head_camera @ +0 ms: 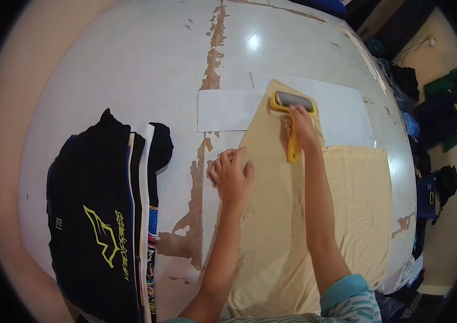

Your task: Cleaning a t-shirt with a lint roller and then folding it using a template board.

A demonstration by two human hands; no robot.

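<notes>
A pale yellow T-shirt-like garment (268,226) lies spread on the table in front of me, its sleeve reaching away toward the upper middle. My right hand (303,124) grips the yellow handle of a lint roller (293,101). The roller's grey cylinder is over the far end of the sleeve; whether it presses on the cloth I cannot tell. My left hand (232,171) is at the garment's left edge with its fingers loosely bent and apart, holding nothing. Part of the garment is hidden under my forearms.
Folded black garments (91,210) with a yellow print are stacked at the left. White sheets (228,111) lie partly beneath the sleeve. The white table (131,60) has worn brown patches. Bagged and loose clothes (410,117) sit beyond its right edge.
</notes>
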